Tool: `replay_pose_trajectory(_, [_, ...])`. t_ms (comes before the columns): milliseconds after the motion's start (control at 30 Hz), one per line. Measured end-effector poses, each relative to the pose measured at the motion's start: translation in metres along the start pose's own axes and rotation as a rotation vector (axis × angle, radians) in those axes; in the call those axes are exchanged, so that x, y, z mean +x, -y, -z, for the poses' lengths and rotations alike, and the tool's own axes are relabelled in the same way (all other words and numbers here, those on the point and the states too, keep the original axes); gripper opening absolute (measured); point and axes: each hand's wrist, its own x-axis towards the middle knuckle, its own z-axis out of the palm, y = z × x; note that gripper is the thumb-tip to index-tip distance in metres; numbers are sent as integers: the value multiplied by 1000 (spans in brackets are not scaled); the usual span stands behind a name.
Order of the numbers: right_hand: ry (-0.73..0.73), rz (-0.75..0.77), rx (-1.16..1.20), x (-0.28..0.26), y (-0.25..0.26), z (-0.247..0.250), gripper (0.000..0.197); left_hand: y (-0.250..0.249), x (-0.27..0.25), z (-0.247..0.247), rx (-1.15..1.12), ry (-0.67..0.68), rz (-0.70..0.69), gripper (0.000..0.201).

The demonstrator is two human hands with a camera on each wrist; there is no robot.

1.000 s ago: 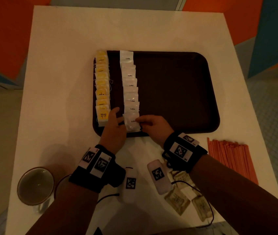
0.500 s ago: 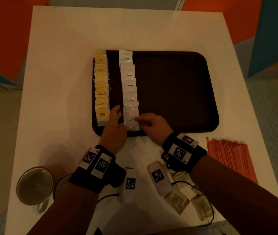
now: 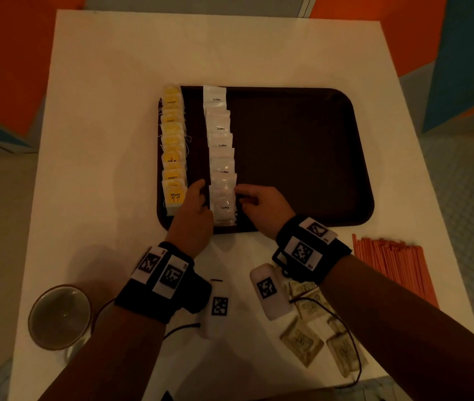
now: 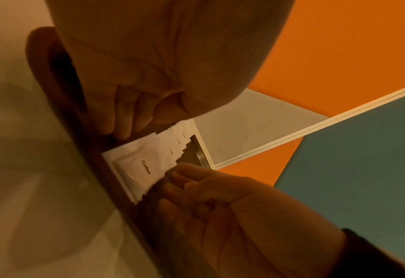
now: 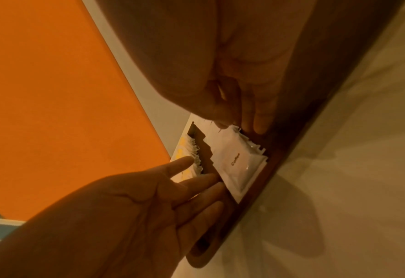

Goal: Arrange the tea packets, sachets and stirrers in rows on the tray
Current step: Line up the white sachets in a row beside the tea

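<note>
A dark brown tray [image 3: 302,146] lies mid-table. Along its left side runs a row of yellow tea packets [image 3: 173,146]; beside it is a row of overlapping white coffee sachets [image 3: 220,146]. The nearest coffee sachet [image 3: 224,206] [image 4: 137,165] [image 5: 239,161] lies flat at the tray's front. My left hand [image 3: 198,195] has straight fingers [image 5: 196,180] against that sachet's left edge. My right hand [image 3: 248,196] has loosely curled fingertips [image 4: 180,167] at its right edge. Orange stirrers [image 3: 394,267] and brown sachets [image 3: 308,337] lie on the table.
A cup [image 3: 59,316] stands at the table's front left corner. Cables and white tagged units [image 3: 270,290] lie under my wrists. The right two thirds of the tray are bare. The white table [image 3: 114,111] ends close to the stirrers on the right.
The nearest coffee sachet has slid a little farther up the tray into its row. My right fingertips have come off its top to its right edge; my left hand followed along its left edge.
</note>
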Motion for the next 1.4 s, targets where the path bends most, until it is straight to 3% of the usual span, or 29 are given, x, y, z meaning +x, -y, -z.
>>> replay_pose_trajectory(133, [-86, -74, 15, 7, -1, 4, 47, -4, 3, -3, 54, -18, -64, 54])
replay_pose_trajectory(300, [-46, -81, 126, 4, -1, -4, 45, -6, 2, -9, 28, 16, -114, 49])
replay_pose_trajectory(600, [-81, -71, 218, 8, 6, 2, 58, -10, 22, -7, -67, -25, -86, 61])
replay_pose_trajectory(767, [-49, -40, 333, 12, 15, -4, 54, -13, 36, -10, -58, -27, -93, 54])
replay_pose_trajectory(967, [-136, -58, 216, 26, 15, 0, 56, -14, 40, -6, -64, -45, -76, 60])
replay_pose_trajectory(1200, [-82, -2, 319, 32, 23, 0, 53, -18, 45, -7, -79, -40, -114, 54])
replay_pose_trajectory(1400, [-116, 2, 257, 40, 27, 8, 52, -24, 56, -7, -75, -54, -120, 58])
